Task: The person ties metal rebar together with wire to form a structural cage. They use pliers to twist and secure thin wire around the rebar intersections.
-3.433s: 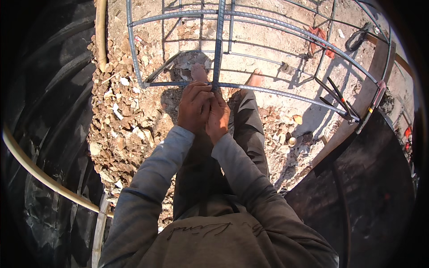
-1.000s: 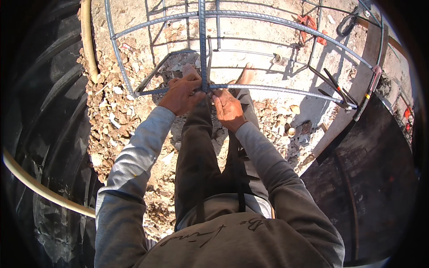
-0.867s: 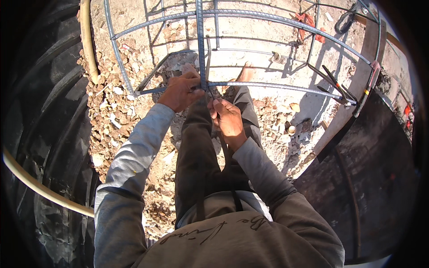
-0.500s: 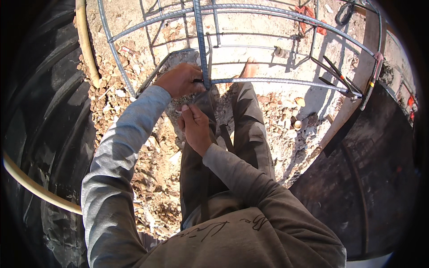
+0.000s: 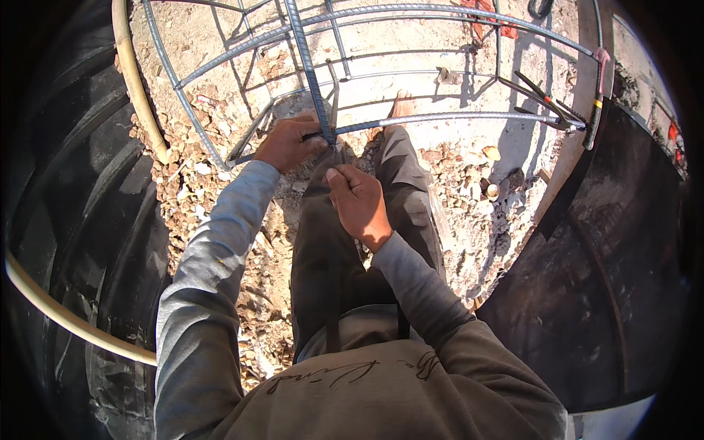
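My left hand (image 5: 288, 144) is closed around a steel rebar at the near corner of a rebar cage (image 5: 447, 119). A short dark piece shows by its fingertips, next to the upright bar (image 5: 309, 70). Just below that corner, over my knee, my right hand (image 5: 358, 199) is closed with the thumb on top. What it pinches is hidden; something thin and pale seems to run up from it toward the bar joint. A pair of pincers with orange and dark handles (image 5: 544, 97) lies at the cage's right corner.
Rubble and broken stone (image 5: 187, 180) cover the ground around my legs. Black corrugated sheeting (image 5: 81, 169) with a pale pole (image 5: 136, 81) lies at left. A wooden plank (image 5: 568, 139) and a dark panel (image 5: 587, 279) stand at right. Orange scraps (image 5: 484, 18) lie at the back.
My right hand has moved right and turned, from lower left of the corner to just below it. The left hand stays at the joint. The whole view has shifted slightly.
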Demonstrator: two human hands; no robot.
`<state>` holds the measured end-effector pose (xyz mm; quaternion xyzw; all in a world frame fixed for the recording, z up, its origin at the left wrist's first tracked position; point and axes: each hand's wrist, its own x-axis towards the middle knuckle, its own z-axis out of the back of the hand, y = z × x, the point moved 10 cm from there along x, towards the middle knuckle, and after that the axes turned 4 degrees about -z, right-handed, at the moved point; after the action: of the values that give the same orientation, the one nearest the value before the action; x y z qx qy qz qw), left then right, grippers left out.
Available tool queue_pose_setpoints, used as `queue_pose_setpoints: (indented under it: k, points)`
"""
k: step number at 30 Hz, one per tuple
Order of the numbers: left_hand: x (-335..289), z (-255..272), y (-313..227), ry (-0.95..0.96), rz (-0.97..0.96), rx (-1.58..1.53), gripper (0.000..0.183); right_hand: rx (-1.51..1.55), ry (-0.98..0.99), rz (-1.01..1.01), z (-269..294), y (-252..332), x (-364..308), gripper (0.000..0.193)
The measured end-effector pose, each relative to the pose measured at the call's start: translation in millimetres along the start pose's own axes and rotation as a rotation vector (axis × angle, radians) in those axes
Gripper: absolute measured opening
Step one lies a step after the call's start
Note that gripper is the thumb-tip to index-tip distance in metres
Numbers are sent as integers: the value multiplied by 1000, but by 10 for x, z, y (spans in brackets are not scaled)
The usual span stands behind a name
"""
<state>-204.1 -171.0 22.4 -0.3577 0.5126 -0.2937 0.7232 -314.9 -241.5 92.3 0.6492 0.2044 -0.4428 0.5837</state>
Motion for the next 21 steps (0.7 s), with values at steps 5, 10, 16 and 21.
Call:
queue_pose_setpoints:
  k: [5,10,16,21]
  points:
    - [-56,85,60,-164,-49,-40,32,191,372,-126,-137,23,-122,28]
    - [-591,189,-249,-743,-8,213,44,342,-613,-16,2521,-570,353,34]
    - [-1225,-138,-303,-1039,167,280,42,-296,-949,292,4627,-437,986,55]
    - [-1379,-479,84,-1189,426,-252,31,-335,-760,358,4824,-466,1328,31]
